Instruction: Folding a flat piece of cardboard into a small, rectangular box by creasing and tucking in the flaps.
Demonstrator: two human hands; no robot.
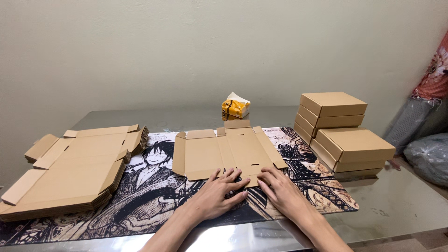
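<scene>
Fingers of the left hand and right hand lie spread and flat on the near flap of an unfolded cardboard blank at mid-desk. Five folded boxes stand toward the right edge; a thick flat stack waits at left.

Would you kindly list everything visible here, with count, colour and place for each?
flat box blank: one, brown cardboard, unfolded at the mat's centre
stack of flat blanks: one pile, brown, left end of the mat
folded boxes: two stacks, brown, on the right; exact count unclear
desk mat: one, black and cream comic print, across the table
table: one, glossy grey, under everything
small packet: one, yellow and white, far edge by the wall
plastic bag: one, grey, far right
left hand: bare, pressing the blank's near edge
right hand: bare, pressing the same edge
</scene>
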